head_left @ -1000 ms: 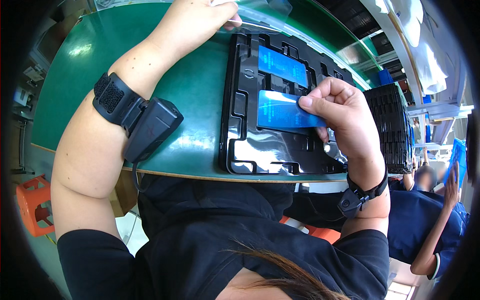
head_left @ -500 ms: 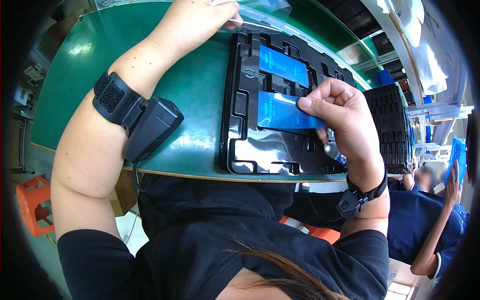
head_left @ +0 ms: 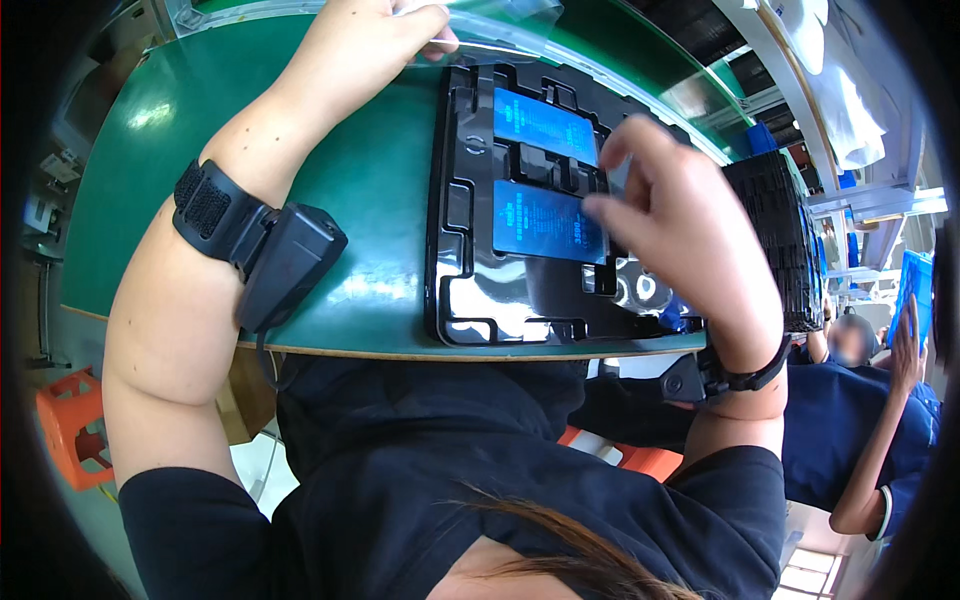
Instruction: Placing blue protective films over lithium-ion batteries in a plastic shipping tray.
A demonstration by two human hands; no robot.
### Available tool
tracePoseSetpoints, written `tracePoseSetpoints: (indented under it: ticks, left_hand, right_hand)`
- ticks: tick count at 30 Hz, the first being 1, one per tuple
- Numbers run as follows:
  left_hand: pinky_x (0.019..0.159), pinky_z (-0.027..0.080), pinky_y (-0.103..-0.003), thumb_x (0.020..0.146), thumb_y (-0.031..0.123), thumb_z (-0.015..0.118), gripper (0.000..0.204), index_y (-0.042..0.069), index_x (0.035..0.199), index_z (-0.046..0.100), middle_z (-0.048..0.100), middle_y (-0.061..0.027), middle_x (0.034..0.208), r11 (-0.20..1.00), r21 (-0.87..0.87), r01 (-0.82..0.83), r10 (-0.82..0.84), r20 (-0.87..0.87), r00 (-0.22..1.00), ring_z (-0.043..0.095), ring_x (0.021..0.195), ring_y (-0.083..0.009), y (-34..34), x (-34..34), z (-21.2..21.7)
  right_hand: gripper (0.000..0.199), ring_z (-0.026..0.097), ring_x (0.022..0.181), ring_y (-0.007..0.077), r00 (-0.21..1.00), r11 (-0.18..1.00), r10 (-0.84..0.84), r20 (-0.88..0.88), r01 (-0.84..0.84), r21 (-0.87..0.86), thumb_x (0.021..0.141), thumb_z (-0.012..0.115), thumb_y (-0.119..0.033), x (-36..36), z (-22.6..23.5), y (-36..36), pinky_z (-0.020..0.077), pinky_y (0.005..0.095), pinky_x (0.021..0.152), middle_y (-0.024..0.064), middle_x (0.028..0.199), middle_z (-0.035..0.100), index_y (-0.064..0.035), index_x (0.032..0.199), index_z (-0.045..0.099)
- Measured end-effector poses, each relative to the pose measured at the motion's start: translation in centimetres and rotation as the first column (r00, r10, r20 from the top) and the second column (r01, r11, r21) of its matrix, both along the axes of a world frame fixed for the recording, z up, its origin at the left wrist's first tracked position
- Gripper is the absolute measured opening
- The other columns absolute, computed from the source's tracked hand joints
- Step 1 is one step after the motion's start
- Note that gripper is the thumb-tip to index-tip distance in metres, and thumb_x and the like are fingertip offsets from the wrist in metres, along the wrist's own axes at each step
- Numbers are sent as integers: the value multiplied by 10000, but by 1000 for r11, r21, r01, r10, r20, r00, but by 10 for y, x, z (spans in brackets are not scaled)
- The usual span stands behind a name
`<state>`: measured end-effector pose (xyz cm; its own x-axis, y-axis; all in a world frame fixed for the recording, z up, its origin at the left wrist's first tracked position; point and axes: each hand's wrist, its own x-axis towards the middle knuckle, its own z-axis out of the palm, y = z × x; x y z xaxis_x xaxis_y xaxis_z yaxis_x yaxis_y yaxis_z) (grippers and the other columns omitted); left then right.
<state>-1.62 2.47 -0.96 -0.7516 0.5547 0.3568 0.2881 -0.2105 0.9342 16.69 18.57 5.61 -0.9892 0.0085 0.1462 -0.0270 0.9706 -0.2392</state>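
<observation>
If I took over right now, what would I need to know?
Left hand: at the far end of the black tray, fingers on a clear sheet.
Right hand: blurred, above the tray's right side; whether it holds anything cannot be told.
Done: two blue cards lie in the tray, far card and near card.
Left: the nearest slot holds no card.
A stack of black trays stands to the right.

Right hand [head_left: 680, 230] lifted off lower blue panel [head_left: 548, 222], panel now flat in black tray [head_left: 455, 250], fingers loose.
</observation>
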Motion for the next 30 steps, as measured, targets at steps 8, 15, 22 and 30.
tracePoseSetpoints:
  ticks: [8,15,22,30]
  left_hand:
    - [686,501,-235,850,-17,462,301,-14,1150,478,602,-82,824,1000,8,-3,3,-5,1000,593,728,-118,0,7,12]
    - [725,477,-225,865,-16,480,269,4,1129,524,597,-48,840,996,7,85,-84,-68,994,582,759,-103,-2,24,25]
    - [737,466,-217,867,-26,498,199,-4,1049,574,599,-37,867,987,40,153,-141,-220,965,583,785,-97,1,24,17]
    - [736,460,-220,891,50,513,195,18,1067,590,621,-32,889,993,-19,115,-115,-341,933,585,785,-90,-8,15,12]
  right_hand:
    - [175,475,603,26,952,895,-182,-247,56,-442,811,635,-81,-38,25,10,376,173,523,-17,707,548,-19,956,560]
    - [507,468,945,158,897,953,-17,-442,-119,-278,785,667,-153,-44,-5,0,425,269,767,108,1074,490,-12,1208,425]
    - [765,396,1211,258,840,879,-229,-493,-40,-476,725,722,-266,-53,-4,22,288,434,988,169,1274,444,-38,1343,334]
    - [646,495,1068,176,911,789,11,-413,-261,-556,756,709,-163,-50,-6,43,384,331,912,106,1183,513,-34,1301,388]
